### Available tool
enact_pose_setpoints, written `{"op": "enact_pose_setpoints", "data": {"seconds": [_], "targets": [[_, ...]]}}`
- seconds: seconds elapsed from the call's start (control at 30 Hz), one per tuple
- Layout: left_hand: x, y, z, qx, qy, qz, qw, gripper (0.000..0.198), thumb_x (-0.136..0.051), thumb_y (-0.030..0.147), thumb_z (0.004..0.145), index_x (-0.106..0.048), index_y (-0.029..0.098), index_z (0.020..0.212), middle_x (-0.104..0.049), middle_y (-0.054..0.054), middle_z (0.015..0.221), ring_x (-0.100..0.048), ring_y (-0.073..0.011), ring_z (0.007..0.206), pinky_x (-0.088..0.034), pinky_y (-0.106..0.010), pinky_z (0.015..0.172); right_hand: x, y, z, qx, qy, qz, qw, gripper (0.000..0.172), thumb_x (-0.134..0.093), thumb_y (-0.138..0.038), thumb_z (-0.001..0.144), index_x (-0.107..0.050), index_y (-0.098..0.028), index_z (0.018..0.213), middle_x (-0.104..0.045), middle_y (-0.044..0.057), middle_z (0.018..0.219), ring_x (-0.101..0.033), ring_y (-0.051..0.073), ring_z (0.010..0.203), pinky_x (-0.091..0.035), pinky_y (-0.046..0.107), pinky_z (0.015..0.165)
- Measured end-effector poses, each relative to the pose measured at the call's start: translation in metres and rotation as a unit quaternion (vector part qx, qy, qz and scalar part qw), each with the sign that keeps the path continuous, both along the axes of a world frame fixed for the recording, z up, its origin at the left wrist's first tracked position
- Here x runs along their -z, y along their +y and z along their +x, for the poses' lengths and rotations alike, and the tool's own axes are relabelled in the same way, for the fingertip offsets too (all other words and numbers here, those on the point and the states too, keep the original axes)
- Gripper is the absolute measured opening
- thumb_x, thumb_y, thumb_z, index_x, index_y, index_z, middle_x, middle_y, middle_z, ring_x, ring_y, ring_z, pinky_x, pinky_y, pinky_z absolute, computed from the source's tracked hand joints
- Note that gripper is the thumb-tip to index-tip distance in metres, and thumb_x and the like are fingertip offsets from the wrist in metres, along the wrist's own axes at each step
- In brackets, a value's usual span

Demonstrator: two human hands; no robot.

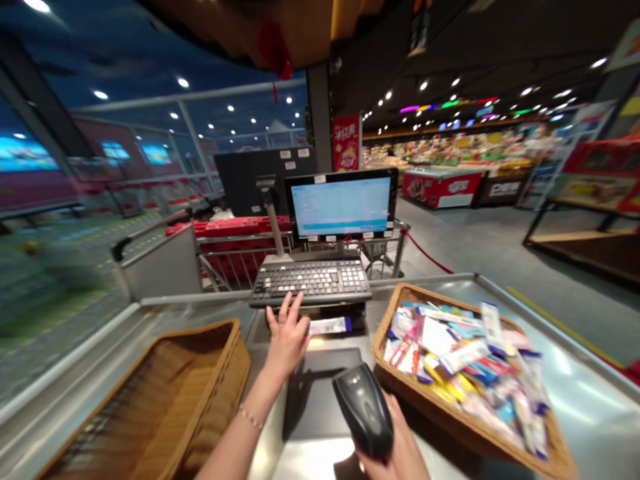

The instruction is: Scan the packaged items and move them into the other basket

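My left hand reaches to the front edge of a black keyboard, its fingers spread. Beside its thumb lies a slim white packet with a purple end, just below the keyboard; whether the thumb touches it I cannot tell. In my right hand is a black handheld barcode scanner, held over the steel counter. The scanner hides most of that hand's fingers. Behind the keyboard stands a lit monitor.
On the right, a wicker basket holds several small colourful packets. Another wicker basket, its inside bare where visible, sits on the left. Past the counter are metal carts with red contents and a red freezer chest.
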State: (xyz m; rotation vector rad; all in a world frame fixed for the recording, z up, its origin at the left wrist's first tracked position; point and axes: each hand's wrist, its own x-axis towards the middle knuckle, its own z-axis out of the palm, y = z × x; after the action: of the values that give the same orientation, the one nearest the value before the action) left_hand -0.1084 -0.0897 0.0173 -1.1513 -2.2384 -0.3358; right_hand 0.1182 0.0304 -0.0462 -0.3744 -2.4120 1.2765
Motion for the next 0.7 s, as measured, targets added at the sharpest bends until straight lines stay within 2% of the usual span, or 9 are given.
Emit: {"op": "enact_pose_setpoints", "data": {"seconds": [0.1, 0.23, 0.47, 0.7], "targets": [[-0.001, -0.007, -0.001, -0.016, -0.008, -0.003, 1.000, 0.009, -0.064, 0.019, 0.076, -0.062, 0.021, 0.085, -0.037, -0.015, 0.152, -0.024, -0.0382, 0.144, -0.010, -0.076, 0.107, 0.005, 0.003, -0.002, -0.027, -0.010, 0.015, 0.999, 0.064, -0.062, -0.028, 0.076, -0.050, -0.013, 0.136, -0.050, 0.018, 0.142, -0.042, 0.036, 0.136, -0.024, 0.057, 0.114], [-0.001, -0.014, -0.004, -0.034, -0.015, -0.009, 0.999, 0.009, -0.064, 0.019, 0.077, -0.063, 0.021, 0.085, -0.037, -0.016, 0.152, -0.024, -0.0391, 0.144, -0.012, -0.076, 0.106, 0.008, 0.004, -0.005, -0.038, -0.006, 0.018, 0.999, 0.063, -0.064, -0.027, 0.074, -0.052, -0.015, 0.135, -0.052, 0.018, 0.141, -0.043, 0.036, 0.134, -0.027, 0.057, 0.113], [0.000, -0.025, -0.006, -0.054, -0.014, -0.003, 0.998, 0.008, -0.064, 0.019, 0.077, -0.062, 0.021, 0.085, -0.036, -0.016, 0.152, -0.024, -0.0396, 0.144, -0.014, -0.078, 0.105, 0.009, -0.001, -0.006, -0.049, -0.002, 0.004, 0.999, 0.066, -0.070, -0.034, 0.071, -0.055, -0.017, 0.133, -0.054, 0.017, 0.139, -0.046, 0.038, 0.132, -0.029, 0.056, 0.112], [-0.003, -0.033, -0.007, -0.077, -0.023, -0.016, 0.997, 0.008, -0.065, 0.020, 0.077, -0.064, 0.021, 0.085, -0.036, -0.014, 0.153, -0.024, -0.0387, 0.144, -0.013, -0.076, 0.107, 0.012, -0.003, -0.010, -0.090, -0.016, 0.043, 0.995, 0.063, -0.061, -0.037, 0.078, -0.052, -0.016, 0.136, -0.050, 0.019, 0.142, -0.043, 0.040, 0.133, -0.032, 0.060, 0.109]]}}
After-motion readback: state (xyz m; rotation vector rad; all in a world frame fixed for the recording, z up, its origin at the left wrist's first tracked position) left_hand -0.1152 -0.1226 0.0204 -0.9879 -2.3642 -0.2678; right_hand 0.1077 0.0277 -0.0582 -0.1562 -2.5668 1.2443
